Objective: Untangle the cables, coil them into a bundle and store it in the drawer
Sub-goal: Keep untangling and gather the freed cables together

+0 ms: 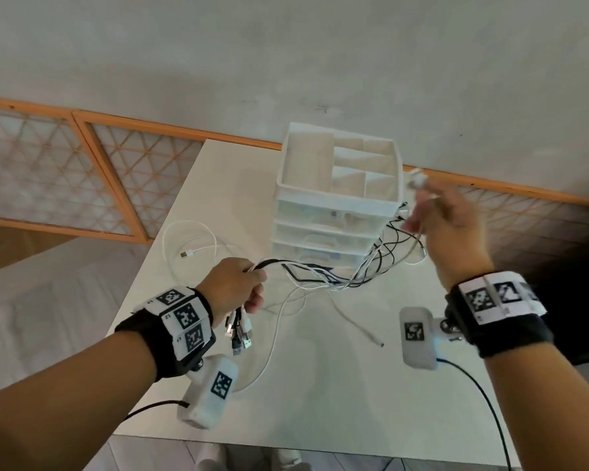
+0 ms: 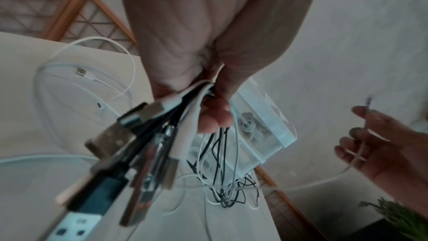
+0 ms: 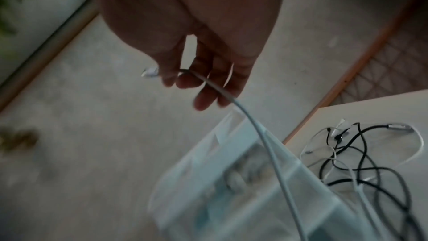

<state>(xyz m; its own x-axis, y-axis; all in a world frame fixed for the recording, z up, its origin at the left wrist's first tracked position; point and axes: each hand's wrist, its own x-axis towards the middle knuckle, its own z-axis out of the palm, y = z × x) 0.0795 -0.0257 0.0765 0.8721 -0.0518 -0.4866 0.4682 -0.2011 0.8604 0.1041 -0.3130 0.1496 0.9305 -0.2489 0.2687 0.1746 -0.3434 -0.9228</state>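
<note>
White desk [image 1: 191, 413] under a grey wall carries the work: nearest, the left hand [image 1: 234, 287] is fisted around the gathered plug ends of the cables [image 1: 323, 277], whose tangle trails across the desk to the drawer unit [image 1: 334, 229]. Keep that fist fixed as the anchor. Farther right, the raised right hand [image 1: 456, 229] pinches one white cable [image 3: 254, 125] near its plug; draw it out slowly, free of the knot.

Black and white cables [image 1: 323, 278] are sagging in a tangled bunch at frame centre, USB plugs [image 1: 239, 331] dangling lower left. One white cable [image 1: 198, 248] is lying looped centre left. White three-drawer unit [image 1: 334, 212], drawers closed, is standing upright at centre.
</note>
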